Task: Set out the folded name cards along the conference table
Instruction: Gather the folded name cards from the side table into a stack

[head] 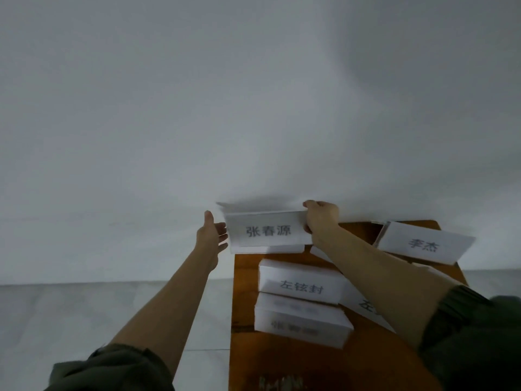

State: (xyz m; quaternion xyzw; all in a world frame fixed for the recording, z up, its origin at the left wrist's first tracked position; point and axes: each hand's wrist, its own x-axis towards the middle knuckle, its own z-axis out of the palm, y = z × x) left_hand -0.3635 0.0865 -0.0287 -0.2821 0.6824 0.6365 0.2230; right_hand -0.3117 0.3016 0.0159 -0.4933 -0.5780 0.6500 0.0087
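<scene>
Your right hand [321, 218] pinched one card [267, 230] by its end. Your left hand [211, 235] hovered open alongside, probably to steady it.

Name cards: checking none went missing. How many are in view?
6 name cards: one gripped by the right hand, one far right, three centred on the table, one under the right forearm; others may be hidden.

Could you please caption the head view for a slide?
Right hand grips a folded name card; left hand open beside it.
</scene>
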